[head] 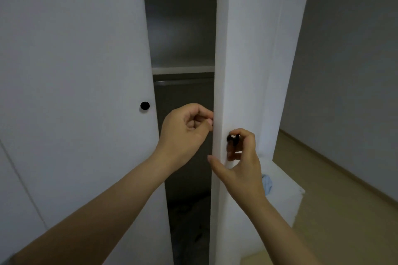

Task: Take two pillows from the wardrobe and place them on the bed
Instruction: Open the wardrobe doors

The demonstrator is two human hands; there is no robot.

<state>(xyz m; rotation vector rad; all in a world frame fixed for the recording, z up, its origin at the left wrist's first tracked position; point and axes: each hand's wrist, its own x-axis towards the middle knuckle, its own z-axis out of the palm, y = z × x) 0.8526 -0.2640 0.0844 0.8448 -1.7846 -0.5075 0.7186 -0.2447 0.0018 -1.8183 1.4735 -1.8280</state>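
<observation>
A white wardrobe stands right in front of me. Its right door (243,49) is swung partly open and I see it almost edge-on. My right hand (241,163) pinches that door's black knob (233,139) with its fingertips. My left hand (185,133) curls its fingers around the inner edge of the same door, just above the knob. The left door (75,60) is closed and has its own black knob (145,105). Through the gap I see a dark interior with a shelf (183,70) and a hanging rail (183,82). No pillow is clearly visible inside.
To the right of the wardrobe lies white bedding or a mattress (284,196) with a light blue cloth (267,185) on it. Beyond it is tan flooring (344,200) along a grey wall (349,60).
</observation>
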